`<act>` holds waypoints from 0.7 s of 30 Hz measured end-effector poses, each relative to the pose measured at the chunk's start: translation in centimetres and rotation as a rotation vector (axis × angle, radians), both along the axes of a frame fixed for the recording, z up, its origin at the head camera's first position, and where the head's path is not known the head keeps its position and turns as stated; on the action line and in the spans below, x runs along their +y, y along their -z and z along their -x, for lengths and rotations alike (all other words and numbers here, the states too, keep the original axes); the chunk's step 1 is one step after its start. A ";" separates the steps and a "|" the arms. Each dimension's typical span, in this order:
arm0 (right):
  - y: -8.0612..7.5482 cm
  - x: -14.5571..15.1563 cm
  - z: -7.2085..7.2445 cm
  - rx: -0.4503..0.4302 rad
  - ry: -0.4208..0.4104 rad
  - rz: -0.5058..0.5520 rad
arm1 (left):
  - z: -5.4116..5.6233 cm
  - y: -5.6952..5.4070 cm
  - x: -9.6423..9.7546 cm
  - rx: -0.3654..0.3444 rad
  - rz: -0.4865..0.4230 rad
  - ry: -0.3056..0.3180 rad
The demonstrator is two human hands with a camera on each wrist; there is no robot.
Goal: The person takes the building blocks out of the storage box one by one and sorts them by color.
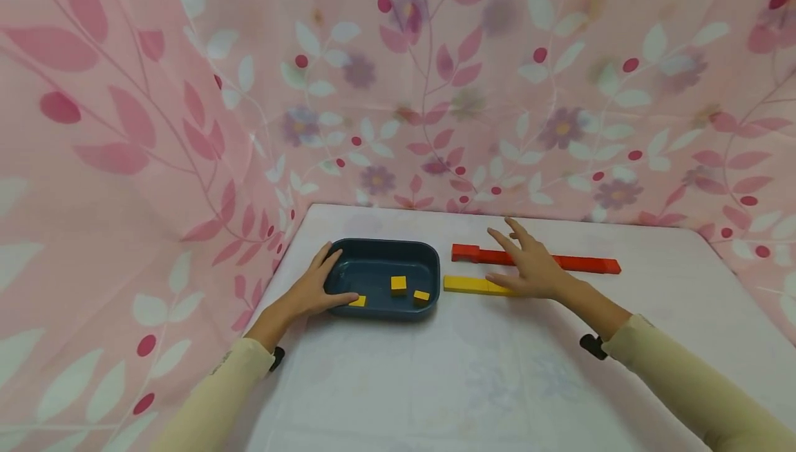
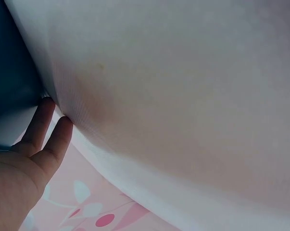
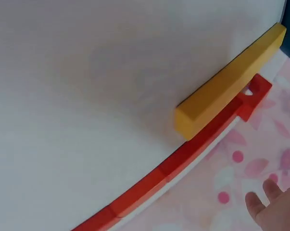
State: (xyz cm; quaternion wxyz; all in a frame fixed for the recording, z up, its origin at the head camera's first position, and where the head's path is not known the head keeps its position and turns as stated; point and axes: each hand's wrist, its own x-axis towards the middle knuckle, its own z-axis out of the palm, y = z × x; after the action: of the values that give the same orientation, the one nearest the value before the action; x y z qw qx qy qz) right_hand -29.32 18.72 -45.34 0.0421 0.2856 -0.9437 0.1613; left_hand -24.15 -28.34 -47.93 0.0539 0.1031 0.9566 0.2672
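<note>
My left hand (image 1: 309, 292) grips the left end of a dark blue rectangular tray (image 1: 381, 314), thumb over the front rim and fingers at the back left corner. In the left wrist view two fingertips (image 2: 64, 123) lie beside the tray's wall, at the white cloth. Inside the tray are a yellow cube (image 1: 399, 285) and two smaller-looking yellow blocks, one partly behind my thumb. My right hand (image 1: 535, 269), fingers spread and holding nothing, hovers over a yellow bar (image 1: 465, 285) of blocks and a long red row (image 1: 584, 263), hiding part of both.
A white cloth covers the table (image 1: 435, 383). Behind and to the left hangs a pink floral curtain (image 1: 398, 92). The yellow bar begins just right of the tray, and the red row runs behind it. One red block (image 3: 254, 94) at its end has a rounded cutout.
</note>
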 end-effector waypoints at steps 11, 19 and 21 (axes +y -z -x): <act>-1.0 -3.9 -0.1 0.034 -0.116 -0.094 | -0.1 0.1 0.1 0.006 0.005 -0.002; -1.7 -7.1 0.5 0.001 -0.184 -0.120 | -0.1 0.2 0.1 0.003 0.016 -0.010; -1.6 -7.9 0.3 -0.009 -0.205 -0.118 | -0.1 0.2 0.0 -0.002 0.018 -0.004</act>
State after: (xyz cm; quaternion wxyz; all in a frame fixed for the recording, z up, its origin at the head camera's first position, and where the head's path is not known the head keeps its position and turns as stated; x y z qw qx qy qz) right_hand -29.66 10.79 -43.70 0.0042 0.3818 -0.9177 0.1100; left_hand -24.09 -28.31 -48.12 0.0550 0.1004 0.9591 0.2590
